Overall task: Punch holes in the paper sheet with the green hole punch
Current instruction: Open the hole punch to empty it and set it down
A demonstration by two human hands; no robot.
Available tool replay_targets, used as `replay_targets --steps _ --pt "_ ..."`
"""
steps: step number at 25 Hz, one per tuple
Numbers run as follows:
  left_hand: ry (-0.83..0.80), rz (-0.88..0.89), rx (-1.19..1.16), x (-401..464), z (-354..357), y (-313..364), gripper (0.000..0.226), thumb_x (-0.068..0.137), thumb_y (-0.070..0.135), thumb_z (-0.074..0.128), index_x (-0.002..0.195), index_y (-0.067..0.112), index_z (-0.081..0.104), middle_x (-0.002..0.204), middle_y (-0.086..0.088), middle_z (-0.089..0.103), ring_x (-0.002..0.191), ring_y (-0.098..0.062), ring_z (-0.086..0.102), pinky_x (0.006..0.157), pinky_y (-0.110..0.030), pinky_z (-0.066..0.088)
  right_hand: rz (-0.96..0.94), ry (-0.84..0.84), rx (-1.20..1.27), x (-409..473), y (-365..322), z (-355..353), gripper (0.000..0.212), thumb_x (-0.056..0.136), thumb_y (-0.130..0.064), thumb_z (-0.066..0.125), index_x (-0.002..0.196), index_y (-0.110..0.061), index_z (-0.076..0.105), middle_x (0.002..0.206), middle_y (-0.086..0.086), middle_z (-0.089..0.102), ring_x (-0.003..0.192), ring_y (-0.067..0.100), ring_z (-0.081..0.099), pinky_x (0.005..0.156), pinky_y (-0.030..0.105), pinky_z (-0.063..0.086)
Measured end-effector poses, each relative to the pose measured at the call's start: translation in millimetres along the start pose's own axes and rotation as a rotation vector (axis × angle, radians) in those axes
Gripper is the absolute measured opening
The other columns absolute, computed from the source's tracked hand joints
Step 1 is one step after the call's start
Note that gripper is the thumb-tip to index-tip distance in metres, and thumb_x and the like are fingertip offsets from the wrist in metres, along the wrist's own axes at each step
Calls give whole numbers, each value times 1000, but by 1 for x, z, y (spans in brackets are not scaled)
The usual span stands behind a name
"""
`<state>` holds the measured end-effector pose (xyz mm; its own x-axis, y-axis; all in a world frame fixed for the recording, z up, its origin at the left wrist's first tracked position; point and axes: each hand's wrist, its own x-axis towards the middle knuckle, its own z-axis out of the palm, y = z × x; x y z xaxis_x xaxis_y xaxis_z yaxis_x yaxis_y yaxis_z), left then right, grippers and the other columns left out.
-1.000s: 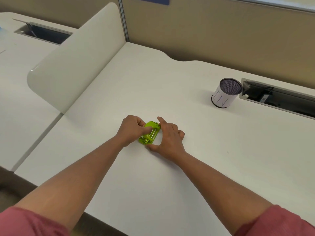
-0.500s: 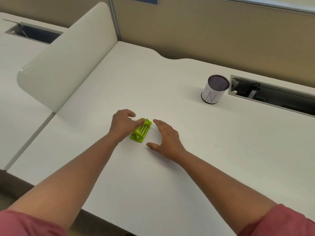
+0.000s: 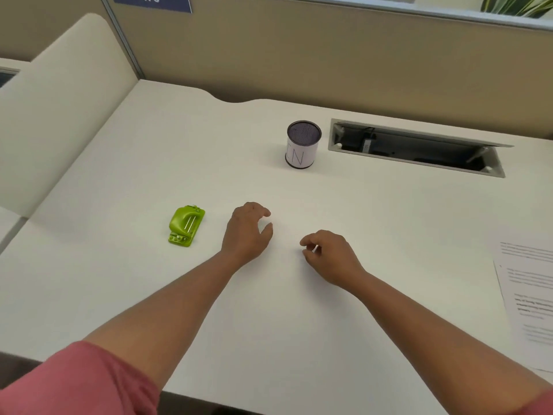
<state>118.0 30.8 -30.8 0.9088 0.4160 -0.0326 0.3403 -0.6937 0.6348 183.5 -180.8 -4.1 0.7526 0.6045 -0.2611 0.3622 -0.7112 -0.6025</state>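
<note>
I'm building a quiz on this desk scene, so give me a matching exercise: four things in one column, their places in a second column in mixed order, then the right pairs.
Things:
1. green hole punch
2. paper sheet
3. pen cup
4. left hand

Places:
A. at the desk's right edge, partly out of view
B. far side, just left of the open cable tray
C. between the punch and the right hand, holding nothing
D. alone on the desk, left of both hands

Pairs: 1-D, 2-A, 3-B, 4-C
</note>
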Motion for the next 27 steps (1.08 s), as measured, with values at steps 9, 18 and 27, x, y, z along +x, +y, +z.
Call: replay_targets --steps 9,18,27 --pt "103 74 276 -3 37 -7 38 88 31 56 123 17 62 127 -5 57 124 -31 49 102 -46 38 -42 -135 -27 -22 42 -8 13 91 -13 57 96 -5 67 92 9 65 89 25 60 84 46 53" --pt "88 47 300 0 39 -6 43 89 33 54 130 18 57 134 -6 52 129 -31 42 106 -46 33 -179 -184 -141 -5 39 -5 18 94 -22 63 103 -29 77 103 -11 68 92 14 63 77 35 52" --pt "73 39 320 1 41 -9 45 90 35 53 132 18 55 138 -6 49 130 -30 39 107 -44 31 -312 -120 -361 -1 37 8 18 89 -6 51 85 -19 63 91 -5 61 77 27 57 59 36 51"
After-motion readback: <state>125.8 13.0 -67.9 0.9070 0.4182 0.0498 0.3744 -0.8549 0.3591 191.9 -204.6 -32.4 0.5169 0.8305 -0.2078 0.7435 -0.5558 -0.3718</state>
